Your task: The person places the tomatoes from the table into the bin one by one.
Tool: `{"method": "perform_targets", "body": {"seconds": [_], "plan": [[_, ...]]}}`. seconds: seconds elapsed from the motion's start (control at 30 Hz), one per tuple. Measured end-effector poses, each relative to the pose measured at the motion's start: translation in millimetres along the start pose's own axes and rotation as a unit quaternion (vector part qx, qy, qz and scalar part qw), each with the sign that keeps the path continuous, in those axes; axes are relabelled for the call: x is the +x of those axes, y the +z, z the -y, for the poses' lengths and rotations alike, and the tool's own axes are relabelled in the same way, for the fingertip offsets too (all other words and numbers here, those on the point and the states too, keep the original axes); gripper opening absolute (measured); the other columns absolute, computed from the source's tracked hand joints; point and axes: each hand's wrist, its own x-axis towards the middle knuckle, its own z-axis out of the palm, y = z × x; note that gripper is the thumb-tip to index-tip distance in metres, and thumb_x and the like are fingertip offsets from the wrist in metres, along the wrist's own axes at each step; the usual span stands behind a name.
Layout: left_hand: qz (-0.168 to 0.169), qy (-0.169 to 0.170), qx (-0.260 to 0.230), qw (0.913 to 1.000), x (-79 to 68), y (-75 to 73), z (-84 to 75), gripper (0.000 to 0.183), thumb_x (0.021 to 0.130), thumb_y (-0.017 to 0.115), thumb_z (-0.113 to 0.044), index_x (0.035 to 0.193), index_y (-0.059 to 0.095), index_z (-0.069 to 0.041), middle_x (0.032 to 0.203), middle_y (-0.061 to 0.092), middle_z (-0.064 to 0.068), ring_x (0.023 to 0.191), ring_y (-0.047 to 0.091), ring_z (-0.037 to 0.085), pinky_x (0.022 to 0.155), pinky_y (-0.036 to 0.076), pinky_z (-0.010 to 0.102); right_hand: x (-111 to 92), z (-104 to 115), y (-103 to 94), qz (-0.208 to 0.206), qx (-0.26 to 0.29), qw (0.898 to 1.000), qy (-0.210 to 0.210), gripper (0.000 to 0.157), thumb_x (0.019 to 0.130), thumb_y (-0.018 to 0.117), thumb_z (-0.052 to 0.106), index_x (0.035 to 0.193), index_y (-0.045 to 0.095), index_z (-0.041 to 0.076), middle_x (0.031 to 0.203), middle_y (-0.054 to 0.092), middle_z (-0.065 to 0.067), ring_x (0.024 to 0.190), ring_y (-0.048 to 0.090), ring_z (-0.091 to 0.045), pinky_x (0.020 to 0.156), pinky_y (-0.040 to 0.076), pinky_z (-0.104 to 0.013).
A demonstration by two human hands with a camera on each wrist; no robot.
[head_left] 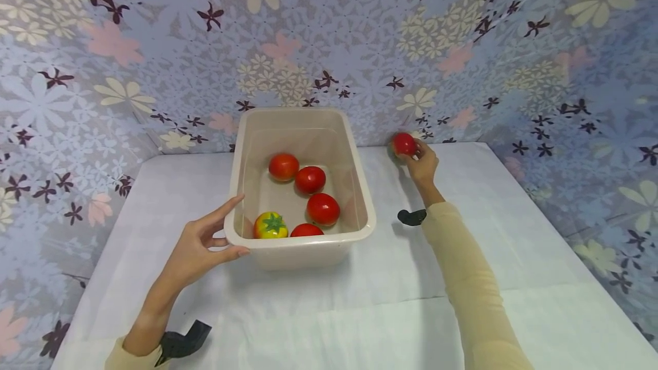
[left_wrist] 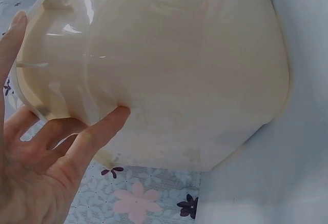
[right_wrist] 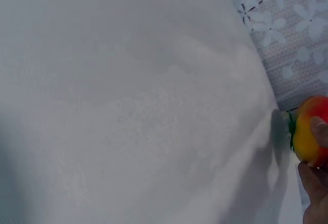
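A beige plastic bin [head_left: 303, 253] stands on the white-covered table. My left hand [head_left: 197, 247] holds its near left corner, thumb at the front rim and one finger reaching the side rim. In the left wrist view, a fingertip of the left hand [left_wrist: 66, 152] presses the outer wall of the bin [left_wrist: 195, 70]. Over at the table's back edge, my right hand [head_left: 422, 164] grips a red toy tomato [head_left: 404, 144] between thumb and fingers. The right wrist view shows this tomato's [right_wrist: 307, 137] yellow-orange side and green leaf top, with the right hand [right_wrist: 315, 188] partly cut off.
Inside the bin lie several red tomatoes [head_left: 310, 180] and a yellow-green one with a leafy top [head_left: 271, 225]. Floral cloth [head_left: 329, 44] hangs behind and beside the table [head_left: 370, 313]. A dark strap piece [head_left: 185, 340] sticks out at the left wrist, another [head_left: 411, 217] at the right.
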Motion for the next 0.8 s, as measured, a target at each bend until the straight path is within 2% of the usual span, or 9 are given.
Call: {"method": "perform_targets", "body": {"seconds": [0.37, 0.6, 0.8], "plan": [[0.001, 0.000, -0.003, 1.0000, -0.6, 1.5, -2.3, 0.082, 0.078, 0.078, 0.003, 0.150, 0.040, -0.010, 0.153, 0.034, 0.025, 0.123, 0.049, 0.053, 0.076, 0.059, 0.024, -1.8, 25.3, -10.9, 0.013, 0.031, 0.999, -0.038, 0.057, 0.083, 0.074, -0.001, 0.136, 0.055, 0.001, 0.139, 0.055, -0.022, 0.128, 0.054, -0.033, 0.102, 0.049, -0.040], [-0.004, -0.001, 0.012, 0.9999, -2.5, -0.1, -5.2, 0.082, 0.078, 0.078, 0.003, 0.149, 0.040, -0.011, 0.154, 0.034, 0.025, 0.124, 0.048, 0.055, 0.076, 0.058, 0.022, -15.6, 59.5, -19.8, 0.038, 0.059, 0.995, -0.064, 0.059, 0.081, 0.076, -0.001, 0.137, 0.056, 0.002, 0.138, 0.055, -0.021, 0.127, 0.055, -0.034, 0.103, 0.047, -0.044], [-0.001, -0.002, 0.015, 0.9999, -2.7, 1.8, -6.7, 0.082, 0.079, 0.077, 0.003, 0.150, 0.039, -0.012, 0.154, 0.032, 0.025, 0.126, 0.046, 0.055, 0.076, 0.058, 0.021, -26.2, 83.7, -26.9, 0.048, 0.086, 0.992, -0.083, 0.059, 0.080, 0.075, -0.007, 0.135, 0.055, -0.002, 0.138, 0.054, -0.024, 0.128, 0.053, -0.037, 0.104, 0.044, -0.051]]}}
